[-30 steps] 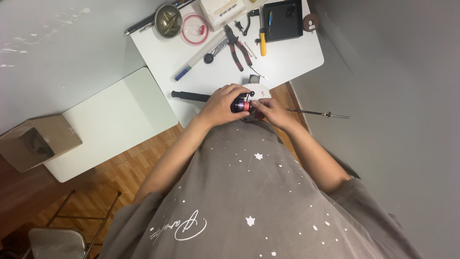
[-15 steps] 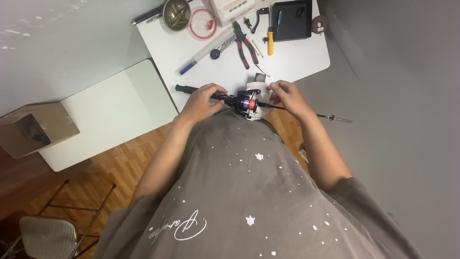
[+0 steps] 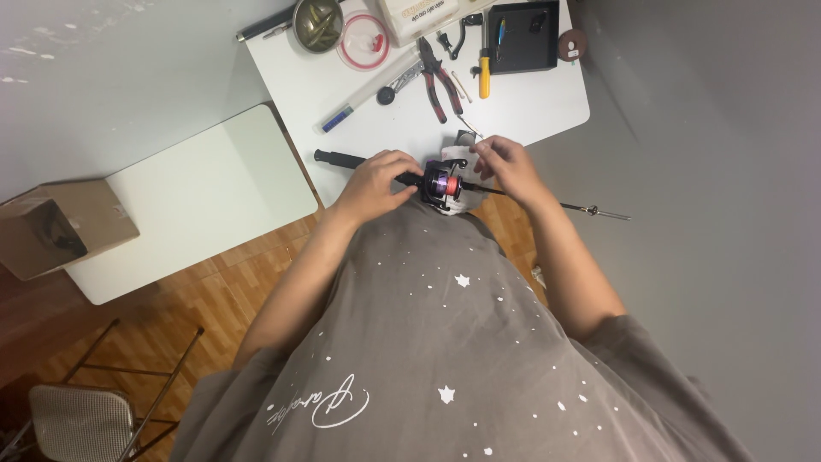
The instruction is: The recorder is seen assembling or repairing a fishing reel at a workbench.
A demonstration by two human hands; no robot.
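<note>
While both hands [image 3: 376, 181] [image 3: 505, 167] grip one fishing rod [image 3: 342, 159], one reel [image 3: 443, 185] apparently sits between.

White rectangular work table [image 3: 530, 107] carries, along its far edge, a round metal bowl [image 3: 317, 20], a clear round lid with a red rim [image 3: 363, 43], a black rectangular tray [image 3: 523, 36] and a small brown disc [image 3: 571, 43] at far right. Nearer lie red-handled pliers [image 3: 438, 75], a yellow-handled screwdriver [image 3: 484, 68] and a long clear tube with a blue end [image 3: 363, 98]. A second, lower white table [image 3: 197, 201] stands left, with a brown cardboard box [image 3: 60, 227] at its left end, over wooden plank flooring [image 3: 171, 316].
</note>
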